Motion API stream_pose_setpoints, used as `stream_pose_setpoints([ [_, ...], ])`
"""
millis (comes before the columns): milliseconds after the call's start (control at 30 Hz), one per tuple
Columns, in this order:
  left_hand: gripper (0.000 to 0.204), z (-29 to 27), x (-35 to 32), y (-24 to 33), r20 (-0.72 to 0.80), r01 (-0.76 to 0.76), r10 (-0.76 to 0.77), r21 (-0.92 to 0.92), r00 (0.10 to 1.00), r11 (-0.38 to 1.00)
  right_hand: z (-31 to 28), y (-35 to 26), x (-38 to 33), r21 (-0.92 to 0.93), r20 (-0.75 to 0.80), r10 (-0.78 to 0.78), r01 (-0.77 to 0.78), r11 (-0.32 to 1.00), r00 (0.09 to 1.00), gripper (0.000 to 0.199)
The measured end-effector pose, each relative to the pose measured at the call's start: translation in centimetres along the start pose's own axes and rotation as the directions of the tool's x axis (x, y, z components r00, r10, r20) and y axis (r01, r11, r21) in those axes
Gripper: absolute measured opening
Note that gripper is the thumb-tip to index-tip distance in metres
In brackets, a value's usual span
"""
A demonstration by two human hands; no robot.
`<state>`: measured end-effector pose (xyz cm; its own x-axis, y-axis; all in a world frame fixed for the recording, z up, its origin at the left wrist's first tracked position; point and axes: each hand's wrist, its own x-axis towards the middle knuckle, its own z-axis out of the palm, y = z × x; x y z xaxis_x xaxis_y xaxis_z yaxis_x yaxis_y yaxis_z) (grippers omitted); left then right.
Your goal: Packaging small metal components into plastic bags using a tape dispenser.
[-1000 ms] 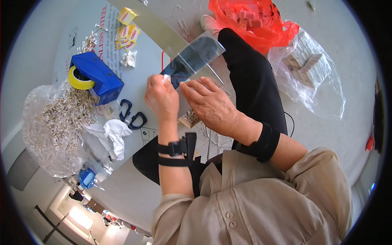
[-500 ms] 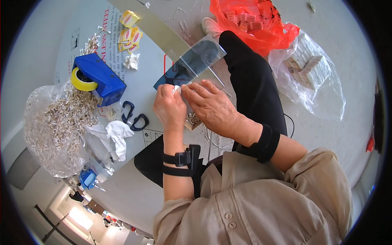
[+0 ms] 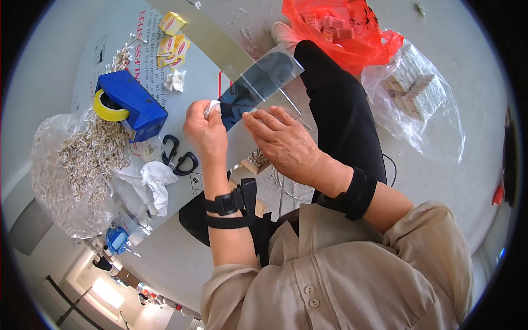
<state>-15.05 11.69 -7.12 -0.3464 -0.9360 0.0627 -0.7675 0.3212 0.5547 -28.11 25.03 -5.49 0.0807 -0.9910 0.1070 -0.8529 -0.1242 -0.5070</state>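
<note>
A glossy dark sheet (image 3: 239, 93), clear toward its far right end, lies over the table's right edge in front of me. My left hand (image 3: 206, 132) is closed, pinching a small white crumpled wipe (image 3: 212, 108) at the sheet's near left end. My right hand (image 3: 286, 144) rests with outstretched fingers along the sheet's near edge; its palm side is hidden. Below the hands, partly covered, stands a small open box of cotton swabs (image 3: 257, 158).
On the table are a blue tape dispenser (image 3: 135, 104), dark-handled scissors (image 3: 179, 157), yellow packets (image 3: 175, 47), crumpled white tissue (image 3: 157, 184) and a bag heaped with cotton swabs (image 3: 82, 165). On the floor lie a red bag (image 3: 374, 47) and a clear bag of white packs (image 3: 440, 126).
My left hand has moved left with the wipe, away from my right hand, baring more of the dark sheet. My right hand has stayed nearly still.
</note>
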Motion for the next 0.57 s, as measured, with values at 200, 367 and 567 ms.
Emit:
stream_pose_setpoints([
  [200,0.015,-0.2,-1.7,1.6,0.180,0.042,-0.026,-0.089,0.983,0.995,0.1,0.5,-0.1,-0.099,-0.029,-0.049,0.046,0.994,0.998,0.034],
  [367,0.014,0.2,-1.0,1.7,0.063,-0.159,0.154,0.068,0.986,0.985,-0.2,0.2,0.0,-0.076,-0.001,-0.044,0.044,0.996,0.999,0.038],
  [567,0.017,0.9,-2.3,1.3,0.089,-0.173,0.163,0.114,0.983,0.978,0.3,0.3,-0.1,0.003,0.031,-0.003,0.003,1.000,0.999,0.054],
])
